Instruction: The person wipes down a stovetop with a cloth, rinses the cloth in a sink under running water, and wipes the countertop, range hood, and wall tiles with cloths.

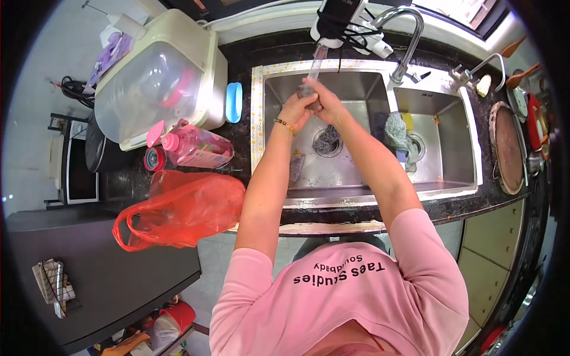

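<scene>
Above the left basin of the steel sink (356, 172), my left hand (295, 113) and my right hand (325, 99) are brought together. Their fingers close around a small greyish thing (305, 91) whose kind I cannot make out, as it is partly hidden by the fingers. A clear streak that looks like running water (319, 62) comes down onto them from a white and black device (332, 26). Below my hands, a dark mesh scouring pad (326, 141) lies over the drain. My left wrist wears a beaded bracelet (285, 126).
A chrome tap (409, 44) rises behind the sink. Cloths (396, 132) hang over the divider. On the left stand a pink liquid bottle (205, 148), a red plastic bag (190, 207), a blue dish (234, 102) and a lidded dish box (208, 65). A round board (508, 148) leans at right.
</scene>
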A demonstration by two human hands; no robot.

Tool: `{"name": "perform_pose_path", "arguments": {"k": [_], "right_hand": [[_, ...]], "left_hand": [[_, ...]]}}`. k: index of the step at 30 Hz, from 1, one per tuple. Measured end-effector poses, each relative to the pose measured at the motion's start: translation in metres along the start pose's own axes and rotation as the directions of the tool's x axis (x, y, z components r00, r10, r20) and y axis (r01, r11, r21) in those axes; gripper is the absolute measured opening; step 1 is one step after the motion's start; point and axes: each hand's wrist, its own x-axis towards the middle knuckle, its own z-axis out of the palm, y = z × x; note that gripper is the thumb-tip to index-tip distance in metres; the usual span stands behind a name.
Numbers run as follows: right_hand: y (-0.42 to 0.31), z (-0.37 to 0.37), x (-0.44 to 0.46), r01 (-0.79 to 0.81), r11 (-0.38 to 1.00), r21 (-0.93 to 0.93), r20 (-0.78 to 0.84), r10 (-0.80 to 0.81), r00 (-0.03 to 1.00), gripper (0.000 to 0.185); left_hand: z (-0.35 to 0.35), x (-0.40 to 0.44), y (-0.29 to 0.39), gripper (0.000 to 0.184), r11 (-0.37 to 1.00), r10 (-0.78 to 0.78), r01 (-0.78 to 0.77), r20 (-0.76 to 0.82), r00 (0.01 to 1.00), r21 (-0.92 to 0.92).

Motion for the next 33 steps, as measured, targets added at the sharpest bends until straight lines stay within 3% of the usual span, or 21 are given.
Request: {"name": "perform_pose_path", "arguments": {"k": [3, 6, 7, 12, 15, 18, 21, 24, 25, 27, 29, 32, 33], "right_hand": [[-0.002, 0.016, -0.005, 0.075, 0.979, -0.191, -0.054, -0.087, 0.995, 0.025], [0.01, 0.006, 0.016, 0.137, 0.984, -0.116, -0.044, -0.142, 0.989, 0.023], [0.013, 0.0, 0.02, 0.156, 0.974, -0.166, -0.08, -0.171, 0.982, 0.022], [0.006, 0.01, 0.012, 0.171, 0.874, -0.455, -0.238, -0.305, 0.922, 0.026], [0.002, 0.004, 0.015, 0.025, 0.658, -0.753, -0.291, -0.367, 0.883, 0.031], [0.007, 0.005, 0.007, 0.026, 0.728, -0.685, -0.327, -0.339, 0.882, 0.034], [0.004, 0.006, -0.008, -0.105, 0.495, -0.863, -0.279, -0.292, 0.915, 0.037], [0.01, -0.008, -0.02, -0.045, 0.105, -0.993, -0.088, -0.447, 0.89, 0.039], [0.009, -0.007, -0.025, -0.023, 0.108, -0.994, -0.068, -0.427, 0.902, 0.041], [-0.002, 0.016, -0.05, 0.016, 0.115, -0.993, -0.03, -0.382, 0.924, 0.046], [-0.007, 0.031, -0.056, 0.016, 0.272, -0.962, -0.062, -0.278, 0.959, 0.046], [-0.013, 0.048, -0.059, 0.004, 0.445, -0.896, -0.04, -0.09, 0.995, 0.043], [-0.014, 0.053, -0.059, -0.006, 0.49, -0.872, -0.019, -0.021, 1.0, 0.042]], "left_hand": [[0.01, -0.006, 0.006, 0.017, 0.989, 0.053, -0.04, -0.095, 0.994, 0.142], [0.02, -0.005, 0.011, 0.015, 0.873, 0.113, 0.036, -0.275, 0.955, 0.486], [0.013, 0.004, 0.005, 0.016, 0.798, 0.15, 0.048, -0.275, 0.949, 0.601], [0.014, 0.014, -0.002, 0.03, 0.283, 0.299, 0.071, -0.158, 0.941, 0.957], [0.021, 0.002, 0.003, 0.034, 0.129, 0.322, -0.052, 0.008, 0.947, 0.99], [0.027, -0.012, 0.008, 0.04, 0.215, 0.287, 0.063, -0.125, 0.95, 0.975], [0.024, -0.027, 0.006, 0.046, 0.634, -0.025, 0.386, -0.481, 0.876, 0.67], [-0.006, -0.044, -0.007, 0.054, 0.892, -0.112, 0.325, -0.541, 0.833, 0.315], [-0.006, -0.052, -0.009, 0.053, 0.891, -0.109, 0.357, -0.631, 0.768, 0.28], [-0.024, -0.062, -0.017, 0.055, 0.871, -0.135, 0.409, -0.669, 0.731, 0.272], [-0.036, -0.071, -0.015, 0.056, 0.843, -0.185, 0.476, -0.696, 0.694, 0.251], [-0.036, -0.085, -0.016, 0.057, 0.905, 0.007, 0.258, -0.62, 0.785, 0.337], [-0.032, -0.092, -0.013, 0.058, 0.924, 0.061, 0.148, -0.519, 0.852, 0.352]]}}
